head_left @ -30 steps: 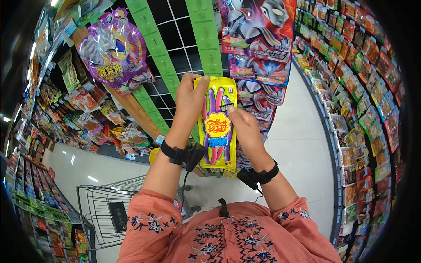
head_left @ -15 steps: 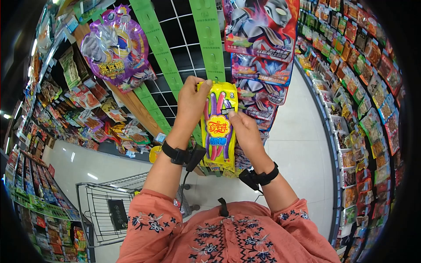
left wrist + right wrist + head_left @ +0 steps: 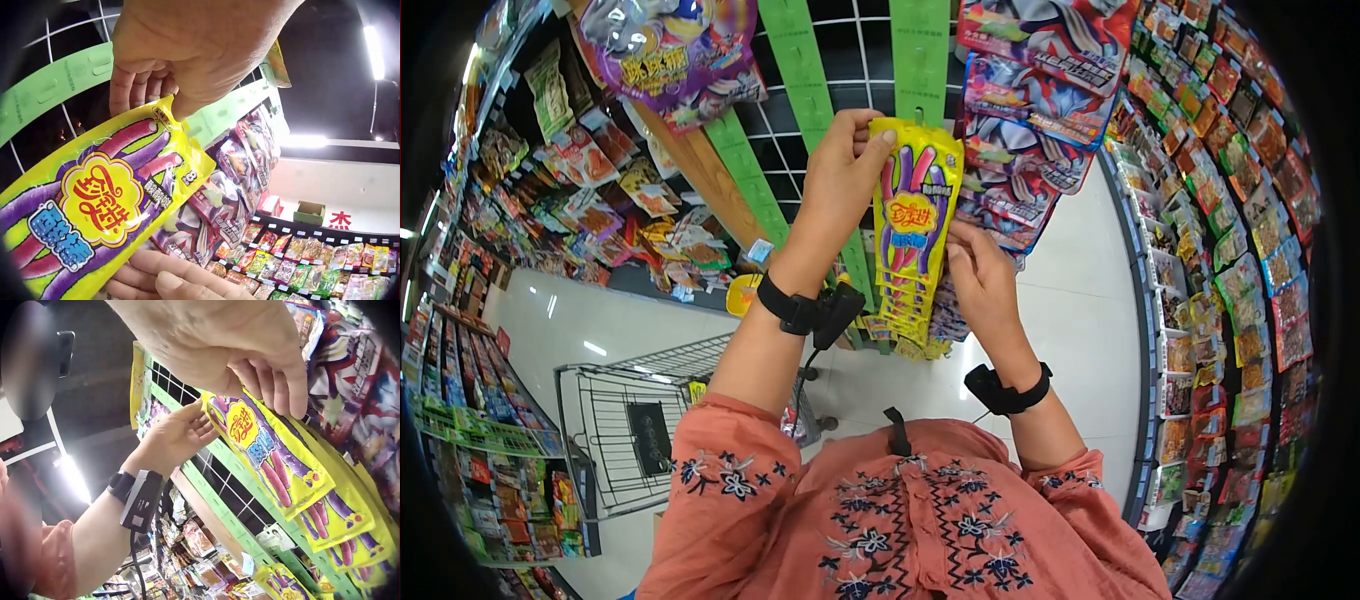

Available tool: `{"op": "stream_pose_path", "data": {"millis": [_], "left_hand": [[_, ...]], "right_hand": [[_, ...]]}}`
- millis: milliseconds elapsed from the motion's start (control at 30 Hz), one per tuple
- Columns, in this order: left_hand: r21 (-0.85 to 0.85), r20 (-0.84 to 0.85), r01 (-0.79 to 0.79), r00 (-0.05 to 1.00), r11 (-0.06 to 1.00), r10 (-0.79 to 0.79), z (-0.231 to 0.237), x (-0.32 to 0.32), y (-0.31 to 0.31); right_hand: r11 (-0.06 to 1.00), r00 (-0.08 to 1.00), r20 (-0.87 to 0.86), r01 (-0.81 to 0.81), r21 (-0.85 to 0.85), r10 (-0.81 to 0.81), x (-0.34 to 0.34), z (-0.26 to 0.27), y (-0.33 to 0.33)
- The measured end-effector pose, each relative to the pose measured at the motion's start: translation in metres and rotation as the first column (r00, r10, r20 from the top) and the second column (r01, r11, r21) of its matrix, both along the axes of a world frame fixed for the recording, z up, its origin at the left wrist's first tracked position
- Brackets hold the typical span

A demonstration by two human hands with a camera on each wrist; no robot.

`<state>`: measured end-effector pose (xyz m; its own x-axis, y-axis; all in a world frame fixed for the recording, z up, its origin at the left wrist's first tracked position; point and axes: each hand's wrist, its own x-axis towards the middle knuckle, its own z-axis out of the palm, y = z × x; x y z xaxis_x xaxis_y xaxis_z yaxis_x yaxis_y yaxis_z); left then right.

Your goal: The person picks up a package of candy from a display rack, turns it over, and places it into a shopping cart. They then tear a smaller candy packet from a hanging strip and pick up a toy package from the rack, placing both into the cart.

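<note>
A yellow candy-stick packet [image 3: 917,232] with purple and pink sticks printed on it hangs upright against a green slotted strip [image 3: 919,62]. My left hand [image 3: 840,172] pinches its upper left corner between thumb and fingers. Along the packet's right edge is my right hand [image 3: 988,283], its fingers extended and its thumb apart from the front. In the left wrist view, the right fingers [image 3: 145,267] reach partly behind the packet's edge. More yellow packets [image 3: 350,519] of the same kind hang in a row beneath it.
Red and blue character packets [image 3: 1040,110] hang close on the right, and a purple packet [image 3: 670,60] hangs at upper left. A wire shopping cart [image 3: 615,440] stands at lower left. Stocked snack shelves [image 3: 1240,230] line the right side of the aisle.
My right thumb has left the packet's front, and that hand has moved to the packet's right edge. The left hand keeps its pinch. The head view has tilted, and the lower packets show more.
</note>
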<state>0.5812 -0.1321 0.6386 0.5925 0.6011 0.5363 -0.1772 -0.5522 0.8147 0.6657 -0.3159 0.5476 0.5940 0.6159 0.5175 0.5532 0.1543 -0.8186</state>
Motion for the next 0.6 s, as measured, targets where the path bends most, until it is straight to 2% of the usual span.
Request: {"op": "stream_pose_path", "data": {"millis": [100, 167, 233, 300, 367, 433, 500, 600], "left_hand": [[0.041, 0.008, -0.038, 0.999, 0.998, 0.037, -0.008, -0.013, -0.006], [0.045, 0.032, -0.051, 0.998, 0.998, 0.050, -0.020, -0.021, -0.007], [0.043, -0.012, -0.067, 0.998, 0.997, 0.067, -0.037, -0.035, -0.012], [0.050, -0.073, -0.075, 0.994, 0.996, 0.079, -0.062, -0.060, -0.015], [-0.102, -0.130, -0.002, 0.991, 0.995, -0.012, -0.104, -0.086, -0.017], [-0.283, -0.377, 0.039, 0.914, 0.958, -0.149, -0.145, -0.126, -0.018], [-0.275, -0.632, 0.066, 0.740, 0.959, -0.232, -0.174, -0.175, -0.023], [-0.350, -0.778, -0.028, 0.566, 0.936, -0.274, -0.240, -0.252, -0.021]], "right_hand": [[1.000, 1.000, -0.031, 0.002, -0.005, -0.002, 0.002, -0.019, 0.000], [0.999, 0.994, -0.104, -0.017, -0.043, 0.013, -0.002, -0.026, -0.004], [0.995, 0.982, -0.185, -0.039, -0.091, 0.022, -0.010, -0.025, -0.008], [0.979, 0.950, -0.295, -0.151, -0.137, 0.105, -0.013, -0.038, -0.015], [0.942, 0.879, -0.439, -0.287, -0.174, 0.187, -0.027, -0.051, -0.012], [0.888, 0.771, -0.601, -0.408, -0.211, 0.211, -0.046, -0.061, -0.009], [0.790, 0.695, -0.670, -0.552, -0.266, 0.260, -0.065, -0.075, -0.002], [0.634, 0.637, -0.726, -0.680, -0.369, 0.260, -0.094, -0.093, 0.011]]}}
